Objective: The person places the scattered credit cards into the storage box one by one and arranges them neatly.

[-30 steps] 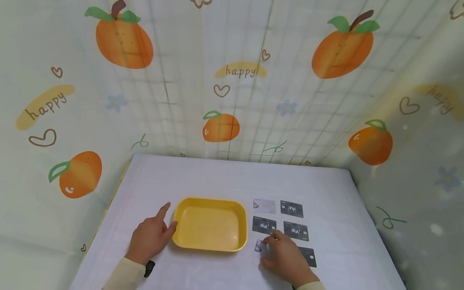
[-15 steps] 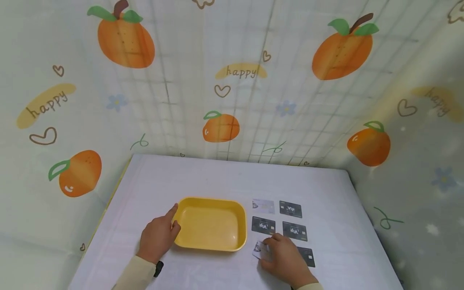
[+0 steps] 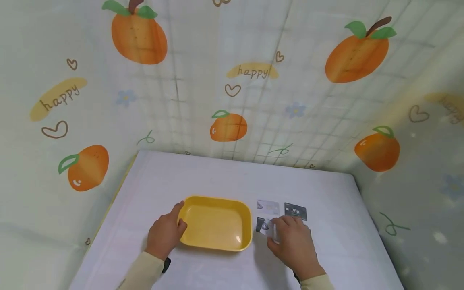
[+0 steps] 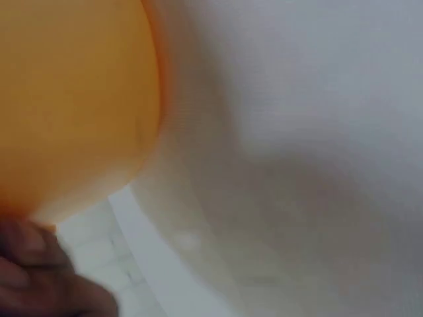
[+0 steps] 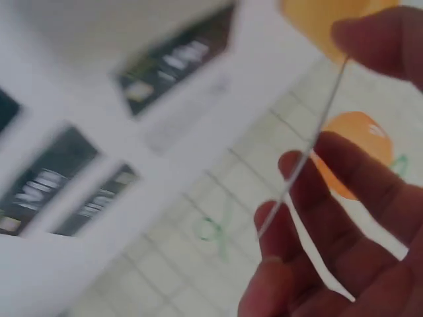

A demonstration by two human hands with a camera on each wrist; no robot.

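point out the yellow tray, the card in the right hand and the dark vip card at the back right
Yellow tray (image 3: 214,224): head view, on its bare floor.
Held card (image 3: 268,229): head view, on its uncovered face.
Dark vip card (image 3: 295,210): head view, middle of its face.

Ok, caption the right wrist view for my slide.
Right hand pinches a card, seen edge-on, with dark cards beyond.

Smooth, glossy plstc tray (image 3: 214,225) w/ cloth bkdrp (image 3: 195,121)

Pale card (image 3: 265,227) in right grip (image 3: 294,245), left grip (image 3: 164,233) at tray (image 3: 217,225)
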